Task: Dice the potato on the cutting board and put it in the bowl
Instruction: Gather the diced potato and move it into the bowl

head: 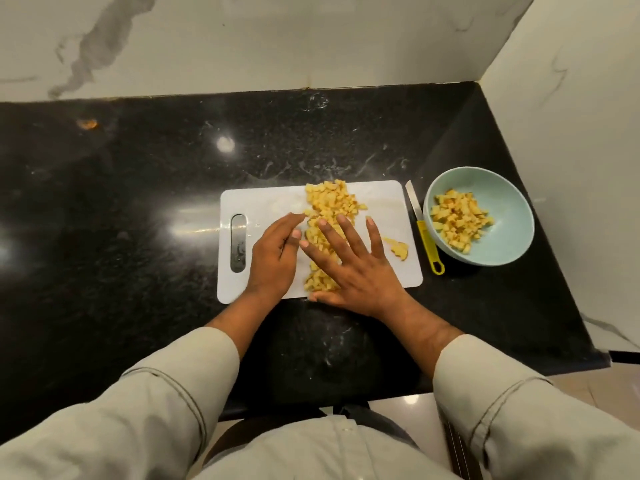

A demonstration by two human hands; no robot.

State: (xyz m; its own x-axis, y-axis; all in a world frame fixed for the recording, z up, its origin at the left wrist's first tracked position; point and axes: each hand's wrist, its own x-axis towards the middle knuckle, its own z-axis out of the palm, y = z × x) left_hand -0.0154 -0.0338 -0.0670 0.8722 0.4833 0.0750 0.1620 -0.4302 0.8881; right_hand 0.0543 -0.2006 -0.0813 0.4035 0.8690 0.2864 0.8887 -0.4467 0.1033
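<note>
while both hands lie flat with fingers straight on the cutting board, left hand and right hand flank yellow diced potato; more dice fill the bowl right of the board.

A white cutting board lies on the black counter. Diced potato runs in a heap from its 12 o'clock edge toward 6. The left hand and the right hand, fingers straight, flank and touch the heap. At 3 o'clock lie a yellow-handled knife and a pale green bowl holding more dice.
</note>
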